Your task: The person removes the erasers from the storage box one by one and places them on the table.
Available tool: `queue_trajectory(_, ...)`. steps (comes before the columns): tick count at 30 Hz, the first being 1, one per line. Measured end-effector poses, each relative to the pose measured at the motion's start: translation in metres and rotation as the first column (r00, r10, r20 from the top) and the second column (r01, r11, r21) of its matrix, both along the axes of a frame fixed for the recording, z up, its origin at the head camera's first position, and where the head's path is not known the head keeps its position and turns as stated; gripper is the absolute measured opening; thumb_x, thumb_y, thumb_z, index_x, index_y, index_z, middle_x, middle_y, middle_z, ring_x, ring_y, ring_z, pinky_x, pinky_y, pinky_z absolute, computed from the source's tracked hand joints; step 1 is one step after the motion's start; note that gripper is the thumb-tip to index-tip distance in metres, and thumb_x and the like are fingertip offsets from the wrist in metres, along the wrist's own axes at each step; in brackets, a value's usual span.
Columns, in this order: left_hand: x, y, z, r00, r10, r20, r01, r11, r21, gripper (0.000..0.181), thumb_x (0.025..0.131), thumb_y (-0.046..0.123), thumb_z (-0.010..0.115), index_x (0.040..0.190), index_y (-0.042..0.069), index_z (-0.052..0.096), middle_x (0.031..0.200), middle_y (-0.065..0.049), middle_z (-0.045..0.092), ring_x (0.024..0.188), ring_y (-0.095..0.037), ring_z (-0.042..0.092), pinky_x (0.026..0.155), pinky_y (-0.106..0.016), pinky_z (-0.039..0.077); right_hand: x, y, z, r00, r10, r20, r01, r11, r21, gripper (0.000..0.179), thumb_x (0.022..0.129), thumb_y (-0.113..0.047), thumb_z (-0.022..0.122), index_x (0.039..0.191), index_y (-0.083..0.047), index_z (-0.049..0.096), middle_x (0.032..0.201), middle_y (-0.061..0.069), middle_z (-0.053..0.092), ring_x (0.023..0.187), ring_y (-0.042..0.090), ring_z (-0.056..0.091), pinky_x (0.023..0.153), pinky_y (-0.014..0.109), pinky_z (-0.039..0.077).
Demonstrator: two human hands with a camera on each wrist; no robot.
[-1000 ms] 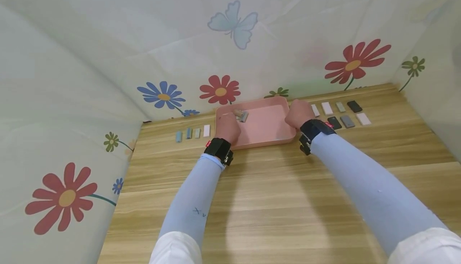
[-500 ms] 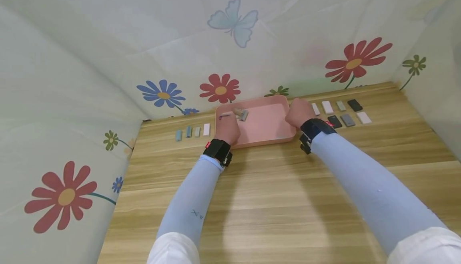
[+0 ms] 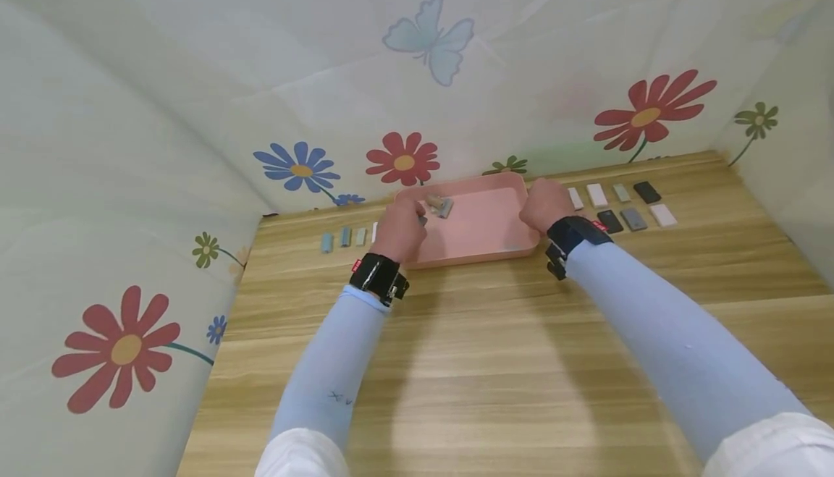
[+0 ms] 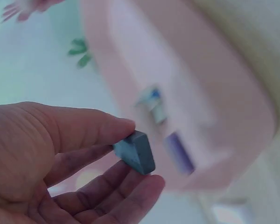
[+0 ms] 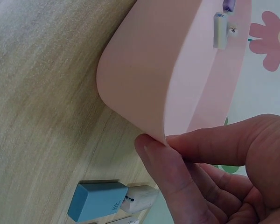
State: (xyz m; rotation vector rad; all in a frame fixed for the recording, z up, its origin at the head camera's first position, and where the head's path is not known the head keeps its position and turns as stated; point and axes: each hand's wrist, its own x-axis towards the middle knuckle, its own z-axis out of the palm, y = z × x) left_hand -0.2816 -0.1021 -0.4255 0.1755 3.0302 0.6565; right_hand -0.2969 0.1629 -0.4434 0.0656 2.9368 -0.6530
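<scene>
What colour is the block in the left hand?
Grey-blue block, clearest in the left wrist view.

Both forearms extended forward in pale blue sleeves with black wrist bands. The left hand (image 3: 399,229) pinched a small object between thumb and curled fingers (image 4: 107,184); the right hand (image 3: 546,205) gripped with thumb opposing fingers (image 5: 172,175).

The tray (image 3: 482,245) lies at the back of the surface (image 3: 495,361), small pieces (image 3: 441,206) in it. A row of blocks (image 3: 344,237) lies to its left, two rows of tiles (image 3: 625,205) to its right.
</scene>
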Motion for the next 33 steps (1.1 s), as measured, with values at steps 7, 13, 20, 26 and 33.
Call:
queue_trajectory(7, -0.005, -0.044, 0.030, 0.980, 0.077, -0.182, -0.067, 0.996, 0.060, 0.030, 0.079, 0.011, 0.064, 0.108, 0.008, 0.068, 0.101, -0.008, 0.069, 0.078, -0.020, 0.060, 0.065, -0.033, 0.048, 0.001, 0.002, 0.000, 1.000, 0.026, -0.006, -0.026, 1.000, -0.007, 0.018, 0.078, -0.011, 0.056, 0.061, -0.003, 0.058, 0.057, 0.007, 0.053, 0.057, 0.026, 0.053, 0.046, 0.029, 0.036)
queue_trajectory(13, -0.002, -0.083, 0.034, 0.952, 0.172, -0.255, -0.138, 0.980, 0.145, 0.033, 0.078, 0.014, 0.065, 0.110, 0.005, 0.065, 0.093, -0.011, 0.068, 0.081, -0.025, 0.061, 0.071, -0.039, 0.051, 0.002, 0.002, 0.004, 1.000, 0.021, 0.000, -0.021, 0.999, -0.028, 0.019, 0.079, -0.011, 0.055, 0.062, -0.003, 0.058, 0.057, 0.008, 0.053, 0.056, 0.027, 0.053, 0.045, 0.029, 0.037)
queue_trajectory(20, 0.009, -0.101, 0.003, 0.964, 0.183, -0.191, -0.165, 0.981, 0.105, 0.034, 0.078, 0.016, 0.067, 0.109, 0.004, 0.065, 0.090, -0.011, 0.068, 0.076, -0.024, 0.063, 0.066, -0.035, 0.050, 0.001, -0.001, 0.004, 1.000, 0.008, 0.005, -0.008, 1.000, -0.012, 0.017, 0.078, -0.011, 0.056, 0.064, -0.003, 0.058, 0.061, 0.010, 0.057, 0.058, 0.027, 0.055, 0.044, 0.029, 0.038)
queue_trajectory(26, 0.011, -0.096, -0.019, 0.985, 0.164, -0.046, -0.160, 0.984, 0.073, 0.032, 0.072, 0.017, 0.073, 0.100, 0.002, 0.067, 0.094, -0.010, 0.068, 0.077, -0.021, 0.060, 0.064, -0.030, 0.048, 0.001, 0.000, 0.004, 1.000, 0.020, 0.005, -0.019, 1.000, -0.019, 0.018, 0.078, -0.011, 0.055, 0.062, -0.003, 0.057, 0.056, 0.008, 0.053, 0.054, 0.026, 0.053, 0.042, 0.028, 0.036)
queue_trajectory(33, 0.015, -0.088, -0.029, 0.982, 0.168, 0.086, -0.171, 0.985, 0.033, 0.025, 0.070, 0.015, 0.070, 0.093, 0.005, 0.067, 0.090, -0.008, 0.065, 0.077, -0.022, 0.058, 0.060, -0.029, 0.046, 0.002, -0.001, 0.004, 1.000, 0.018, -0.006, -0.018, 1.000, -0.021, 0.019, 0.078, -0.011, 0.055, 0.060, -0.004, 0.056, 0.056, 0.008, 0.053, 0.054, 0.026, 0.053, 0.042, 0.029, 0.036)
